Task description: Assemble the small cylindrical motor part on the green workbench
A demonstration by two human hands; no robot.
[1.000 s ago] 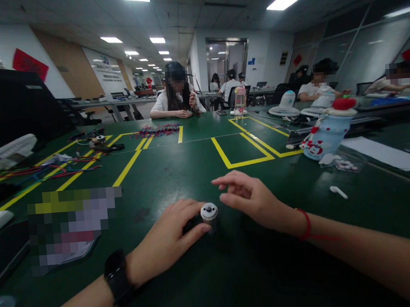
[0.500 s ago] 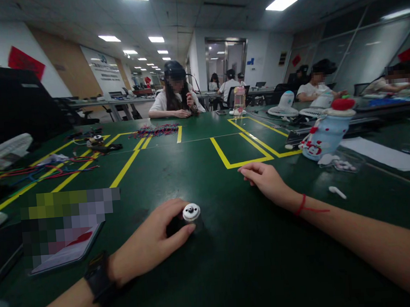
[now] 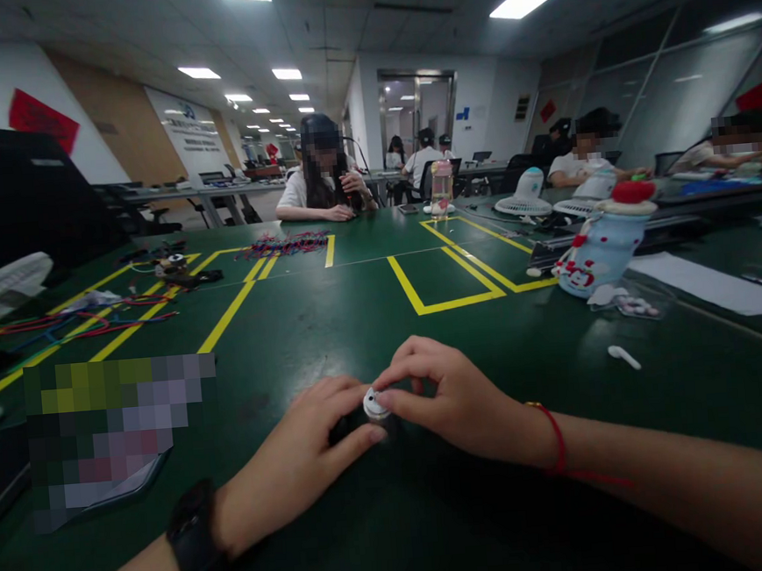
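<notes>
Head view: left hand (image 3: 302, 454) wraps the small motor (image 3: 372, 407) on the green table (image 3: 438, 510); right hand (image 3: 456, 398) pinches its white cap (keep the base braced, press squarely).

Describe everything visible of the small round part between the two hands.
The small cylindrical part stands upright on the green table. Its top is a pale, silvery-white disc; the body below looks dark and is mostly hidden. The left hand wraps the body from the left, thumb along its front. The right hand pinches the top rim with its fingertips. Finer detail is too small to tell.
</notes>
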